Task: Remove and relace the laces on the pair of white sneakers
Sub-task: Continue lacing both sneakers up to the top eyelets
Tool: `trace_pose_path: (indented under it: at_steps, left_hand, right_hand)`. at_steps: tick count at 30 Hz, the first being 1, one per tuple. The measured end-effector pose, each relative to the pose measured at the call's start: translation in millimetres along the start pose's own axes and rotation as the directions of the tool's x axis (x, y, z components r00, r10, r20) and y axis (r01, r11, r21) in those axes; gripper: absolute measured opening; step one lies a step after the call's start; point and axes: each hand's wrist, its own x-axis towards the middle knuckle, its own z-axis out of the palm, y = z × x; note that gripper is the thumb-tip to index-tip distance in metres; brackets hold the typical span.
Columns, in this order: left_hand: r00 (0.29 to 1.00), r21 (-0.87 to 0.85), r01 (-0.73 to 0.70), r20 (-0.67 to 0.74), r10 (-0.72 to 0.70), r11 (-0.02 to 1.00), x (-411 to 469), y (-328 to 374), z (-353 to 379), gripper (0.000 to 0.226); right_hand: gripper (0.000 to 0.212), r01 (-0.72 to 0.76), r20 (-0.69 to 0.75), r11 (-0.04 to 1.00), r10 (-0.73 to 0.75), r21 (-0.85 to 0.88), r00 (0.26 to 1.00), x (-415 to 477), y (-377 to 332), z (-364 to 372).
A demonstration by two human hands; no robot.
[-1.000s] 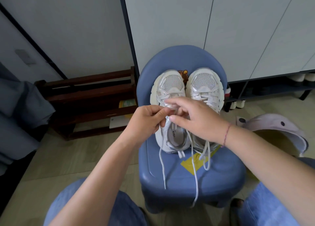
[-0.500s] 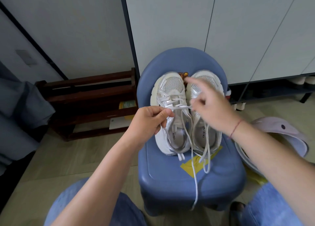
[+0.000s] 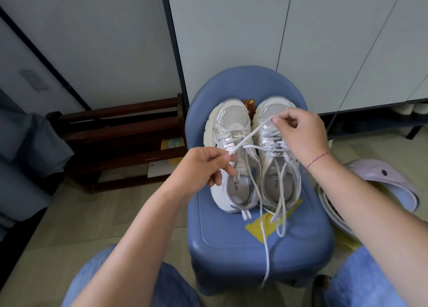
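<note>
A blue chair (image 3: pixel 245 82) stands on a pale floor (image 3: pixel 58 225). Behind it rise white cabinet doors (image 3: pixel 231 29). Left of it, a dark wooden rack (image 3: pixel 115 140) sits against a grey wall (image 3: pixel 92 40).

Support: a blue plastic chair (image 3: pixel 231 244) with a rounded backrest, standing on a pale floor (image 3: pixel 69 225). The seat carries two white sneakers side by side, toes toward the backrest, heels toward the front edge: the left sneaker (image 3: pixel 234 121) and the right sneaker (image 3: pixel 275 184). A yellow tape patch (image 3: pixel 256 229) lies on the seat, partly under the right sneaker's heel. One lace (image 3: pixel 266 255) trails across the seat and hangs over the front edge. Shorter lace ends (image 3: pixel 280 223) rest on the tape.
</note>
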Motion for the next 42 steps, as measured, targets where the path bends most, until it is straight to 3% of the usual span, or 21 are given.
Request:
trace_pose_path:
  at_steps: [3, 5, 7, 9, 11, 14, 18, 25, 34, 42]
  left_hand:
    - [0.997, -0.125, 0.025, -0.072, -0.035, 0.992, 2, -1, -1, 0.016]
    - [0.985, -0.266, 0.035, -0.155, -0.078, 0.963, 6, -3, -3, 0.014]
    - [0.963, -0.314, 0.033, -0.245, -0.114, 0.949, 14, -9, -5, 0.015]
    - [0.932, -0.328, 0.029, -0.332, -0.144, 0.944, 22, -15, -5, 0.016]
    - [0.908, -0.412, 0.024, -0.372, -0.193, 0.911, 28, -18, -1, 0.015]
    - [0.912, -0.439, 0.015, -0.362, -0.192, 0.898, 32, -20, 7, 0.013]
    - [0.913, -0.368, -0.017, -0.386, -0.136, 0.929, 35, -22, 17, 0.010]
    - [0.861, -0.172, -0.051, -0.507, -0.044, 0.984, 35, -23, 25, 0.009]
    - [0.779, -0.144, -0.071, -0.626, -0.036, 0.987, 38, -27, 33, 0.008]
    - [0.875, -0.216, -0.021, -0.476, -0.086, 0.976, 41, -23, 18, 0.015]
  right_hand:
    - [0.029, 0.013, 0.022, 0.999, -0.012, -0.044, 1.000, -4, -7, 5]
    - [0.024, 0.064, 0.041, 0.996, -0.061, -0.058, 0.997, -13, -15, 9]
    - [0.016, 0.005, 0.204, 1.000, 0.000, -0.026, 0.979, -27, -24, 16]
    - [0.021, -0.125, 0.402, 0.992, 0.125, -0.025, 0.907, -39, -24, 29]
    - [0.024, -0.187, 0.499, 0.981, 0.189, -0.054, 0.846, -44, -23, 39]
    - [0.028, -0.376, 0.585, 0.916, 0.231, 0.139, 0.778, -46, -28, 46]
    - [0.042, -0.597, 0.674, 0.684, 0.207, 0.419, 0.710, -47, -32, 43]
    - [0.042, -0.646, 0.695, 0.582, 0.182, 0.494, 0.696, -47, -30, 45]
    - [0.040, -0.655, 0.704, 0.557, 0.166, 0.511, 0.690, -48, -30, 43]
    - [0.045, -0.678, 0.716, 0.522, 0.169, 0.518, 0.678, -47, -28, 44]
